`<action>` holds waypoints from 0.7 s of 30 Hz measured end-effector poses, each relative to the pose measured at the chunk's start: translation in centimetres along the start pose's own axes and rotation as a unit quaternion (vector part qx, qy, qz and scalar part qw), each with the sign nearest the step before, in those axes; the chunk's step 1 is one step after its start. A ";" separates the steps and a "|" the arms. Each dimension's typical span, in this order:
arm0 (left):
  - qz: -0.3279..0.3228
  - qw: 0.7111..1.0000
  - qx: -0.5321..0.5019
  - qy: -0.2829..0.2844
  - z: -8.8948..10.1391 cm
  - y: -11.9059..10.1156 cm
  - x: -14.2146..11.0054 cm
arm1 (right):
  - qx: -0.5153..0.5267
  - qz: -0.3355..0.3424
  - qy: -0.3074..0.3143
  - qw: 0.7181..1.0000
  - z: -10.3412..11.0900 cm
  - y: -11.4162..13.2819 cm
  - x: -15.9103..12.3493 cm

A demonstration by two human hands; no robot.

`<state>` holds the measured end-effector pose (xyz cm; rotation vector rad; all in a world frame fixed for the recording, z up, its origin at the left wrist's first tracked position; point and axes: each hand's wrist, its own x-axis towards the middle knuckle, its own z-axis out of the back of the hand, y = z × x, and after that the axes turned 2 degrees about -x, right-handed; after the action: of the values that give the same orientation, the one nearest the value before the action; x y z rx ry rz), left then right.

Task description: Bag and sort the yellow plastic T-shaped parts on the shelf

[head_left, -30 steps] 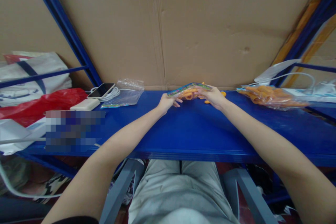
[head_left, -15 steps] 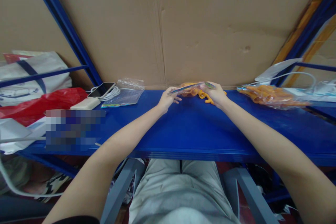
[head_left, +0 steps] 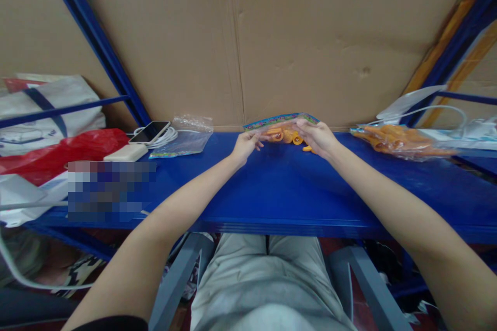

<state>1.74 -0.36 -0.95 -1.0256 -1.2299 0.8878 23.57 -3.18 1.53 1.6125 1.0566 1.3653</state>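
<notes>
The person's two hands met over the far middle of the blue bench [head_left: 287, 191], close to the cardboard [head_left: 272, 36] behind it, with a printed bag [head_left: 280, 120] stretched between them. The left hand [head_left: 245, 146] held the left end of this bag, its fingers drawn narrow on the clear plastic; the right hand [head_left: 316, 137] pinched the right part, thumb and fingers closed on it. A bright, mostly blue and green band ran along the bag's far edge, tilted up against the cardboard. Orange pieces [head_left: 275, 134] showed at the near side of the band, just right of the left fingers, and whether all of them lay inside the plastic could not be told. An orange ring-ended piece [head_left: 297, 139] sat between the hands, and a smaller orange piece [head_left: 306, 149] lay on the bench just beside the right hand, partly hidden by it. Well to the right, a filled bag [head_left: 396, 142] of orange pieces rested on the bench. To the left lay a flat clear bag [head_left: 188, 137], then a phone [head_left: 150, 132] on a coiled white cable [head_left: 166, 139], a pale block [head_left: 126, 153] and red plastic [head_left: 81, 147].
</notes>
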 end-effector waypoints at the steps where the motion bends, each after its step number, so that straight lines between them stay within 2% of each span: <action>1: -0.015 1.000 0.000 -0.009 0.1 0.0 0.1 | -0.010 -0.003 0.001 1.000 0.1 0.2 -0.1; 4: -0.033 0.999 -0.012 -0.019 0.1 0.1 0.2 | -0.029 -0.018 0.002 0.999 0.2 0.4 -0.1; 6: -0.021 1.000 -0.022 -0.003 0.0 0.2 0.1 | -0.024 -0.014 0.003 1.000 0.3 0.4 0.0; 10: 0.046 0.998 0.000 0.046 -0.3 0.3 -0.4 | 0.019 0.022 -0.002 1.000 0.4 0.3 0.2; 13: 0.087 0.994 0.044 0.058 -0.7 0.3 -0.7 | 0.014 0.025 -0.025 0.999 0.4 0.1 0.3; 17: 0.053 0.997 0.045 0.035 -0.8 0.1 -0.7 | -0.011 0.026 -0.037 0.999 0.3 0.3 0.3; 21: 0.018 0.999 0.034 0.024 -0.3 -0.5 -0.5 | -0.030 0.083 -0.026 0.996 0.3 0.9 -0.1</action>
<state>1.96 -0.97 -0.65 -1.0116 -1.1370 0.9220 24.00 -3.64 2.30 1.7131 0.8600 1.4400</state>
